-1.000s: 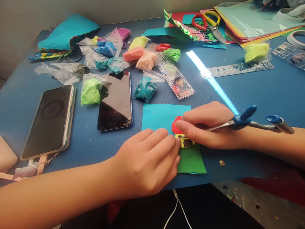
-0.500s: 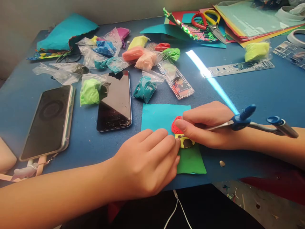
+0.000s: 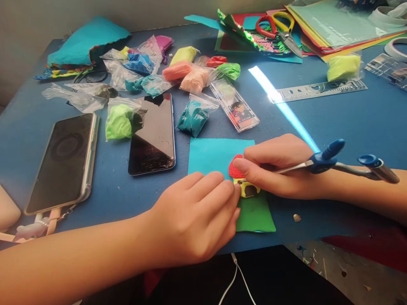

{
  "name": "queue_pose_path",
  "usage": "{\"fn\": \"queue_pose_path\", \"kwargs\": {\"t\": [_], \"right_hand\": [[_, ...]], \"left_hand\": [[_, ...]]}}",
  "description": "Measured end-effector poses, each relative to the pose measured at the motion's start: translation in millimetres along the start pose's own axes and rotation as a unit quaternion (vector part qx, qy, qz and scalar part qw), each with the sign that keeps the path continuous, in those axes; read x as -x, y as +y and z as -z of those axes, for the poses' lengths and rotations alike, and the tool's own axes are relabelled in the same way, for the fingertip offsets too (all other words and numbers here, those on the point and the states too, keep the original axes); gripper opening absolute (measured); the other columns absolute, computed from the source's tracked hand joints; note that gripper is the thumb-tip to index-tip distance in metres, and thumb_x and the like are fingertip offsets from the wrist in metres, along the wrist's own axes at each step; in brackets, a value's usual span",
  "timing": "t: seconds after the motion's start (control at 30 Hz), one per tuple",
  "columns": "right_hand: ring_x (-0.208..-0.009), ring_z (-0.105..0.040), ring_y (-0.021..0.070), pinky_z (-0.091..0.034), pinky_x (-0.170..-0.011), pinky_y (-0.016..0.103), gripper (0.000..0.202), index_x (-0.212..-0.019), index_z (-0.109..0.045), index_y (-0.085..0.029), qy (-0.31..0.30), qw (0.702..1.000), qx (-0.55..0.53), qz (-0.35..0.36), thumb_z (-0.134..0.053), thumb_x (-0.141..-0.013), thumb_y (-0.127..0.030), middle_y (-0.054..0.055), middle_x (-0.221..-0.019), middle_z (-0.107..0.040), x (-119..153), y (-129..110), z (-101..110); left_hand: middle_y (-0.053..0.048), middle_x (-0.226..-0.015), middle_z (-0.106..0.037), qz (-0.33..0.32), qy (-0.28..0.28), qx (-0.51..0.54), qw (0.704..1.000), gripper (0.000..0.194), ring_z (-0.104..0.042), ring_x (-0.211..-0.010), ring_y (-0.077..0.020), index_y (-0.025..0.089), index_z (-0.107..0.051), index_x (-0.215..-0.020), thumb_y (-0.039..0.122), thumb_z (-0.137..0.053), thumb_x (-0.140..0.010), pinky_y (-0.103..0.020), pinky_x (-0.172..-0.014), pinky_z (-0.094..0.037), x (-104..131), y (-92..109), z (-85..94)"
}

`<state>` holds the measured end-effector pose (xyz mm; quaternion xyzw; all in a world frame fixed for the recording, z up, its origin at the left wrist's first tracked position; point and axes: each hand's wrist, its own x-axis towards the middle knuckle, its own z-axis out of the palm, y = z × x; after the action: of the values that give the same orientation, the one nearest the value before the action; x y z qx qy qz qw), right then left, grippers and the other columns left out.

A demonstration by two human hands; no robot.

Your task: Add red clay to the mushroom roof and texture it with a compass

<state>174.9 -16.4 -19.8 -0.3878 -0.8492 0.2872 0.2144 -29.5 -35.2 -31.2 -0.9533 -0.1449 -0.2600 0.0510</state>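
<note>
A card with blue above and green below (image 3: 219,154) lies at the table's front edge. On it sits a small clay mushroom house with a dotted red cap (image 3: 236,167), a yellow body (image 3: 247,192) and dark patches. My right hand (image 3: 280,167) pinches a drawing compass (image 3: 321,161) with blue joints, its point end hidden by my fingers at the clay. Curled over the card's left part, my left hand (image 3: 200,212) has its fingers closed, fingertips beside the yellow clay. Whatever they may hold is hidden.
Several bagged clay lumps (image 3: 192,116) lie across the back. Two phones, one dark (image 3: 152,140) and one in a clear case (image 3: 62,156), lie left. Scissors (image 3: 288,40), a stencil ruler (image 3: 321,90) and coloured sheets (image 3: 337,29) are at the back right.
The blue paper flap beside the scissors at the back has lifted upward. Both hands, the compass and the clay house look the same; the view has shifted very slightly.
</note>
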Motion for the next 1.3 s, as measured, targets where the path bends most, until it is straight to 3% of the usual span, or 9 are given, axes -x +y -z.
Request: {"fn": "queue_pose_path", "kwargs": {"t": [0.17, 0.47, 0.7, 1.3], "right_hand": [[-0.047, -0.028, 0.0052, -0.026, -0.046, 0.021, 0.04, -0.059, -0.033, -0.019, -0.033, 0.999, -0.002, 0.013, -0.041, -0.097, -0.029, -0.007, -0.05, -0.03, -2.5, -1.9, 8.0], [-0.047, -0.026, 0.0055, -0.025, -0.047, 0.022, 0.044, -0.058, -0.033, -0.019, 0.019, 1.0, -0.008, 0.004, -0.038, -0.098, -0.035, -0.006, -0.049, -0.028, -0.5, -0.8, -0.5], [-0.046, -0.027, 0.0051, -0.026, -0.045, 0.021, 0.04, -0.059, -0.033, -0.019, -0.039, 0.999, 0.004, 0.012, -0.041, -0.097, -0.029, -0.007, -0.049, -0.03, -2.7, -1.7, 8.6], [-0.047, -0.029, 0.0052, -0.027, -0.047, 0.021, 0.039, -0.059, -0.032, -0.019, -0.024, 1.0, 0.001, 0.012, -0.042, -0.096, -0.026, -0.007, -0.05, -0.03, -1.6, -1.4, 7.4]], "left_hand": [[-0.009, -0.077, -0.067, -0.003, 0.0, 0.006, 1.0, 0.016, -0.068, -0.075, -0.0233, 0.004, -0.064, -0.093, 0.011, -0.05, -0.091, -0.034, -0.055, -0.056, -0.7, -0.5, 0.4], [-0.007, -0.077, -0.067, 0.001, -0.008, -0.004, 1.0, 0.017, -0.068, -0.076, -0.0209, 0.007, -0.063, -0.095, 0.013, -0.047, -0.093, -0.033, -0.057, -0.057, 0.0, -0.1, 1.6], [-0.008, -0.077, -0.067, -0.001, 0.002, -0.001, 1.0, 0.016, -0.067, -0.073, -0.0217, 0.005, -0.063, -0.091, 0.012, -0.048, -0.092, -0.034, -0.054, -0.055, -0.7, 0.2, 0.2], [-0.01, -0.077, -0.067, -0.006, 0.0, 0.008, 1.0, 0.018, -0.067, -0.072, -0.0231, 0.004, -0.066, -0.087, 0.011, -0.049, -0.092, -0.035, -0.052, -0.053, -1.0, 1.1, -1.0]]}}
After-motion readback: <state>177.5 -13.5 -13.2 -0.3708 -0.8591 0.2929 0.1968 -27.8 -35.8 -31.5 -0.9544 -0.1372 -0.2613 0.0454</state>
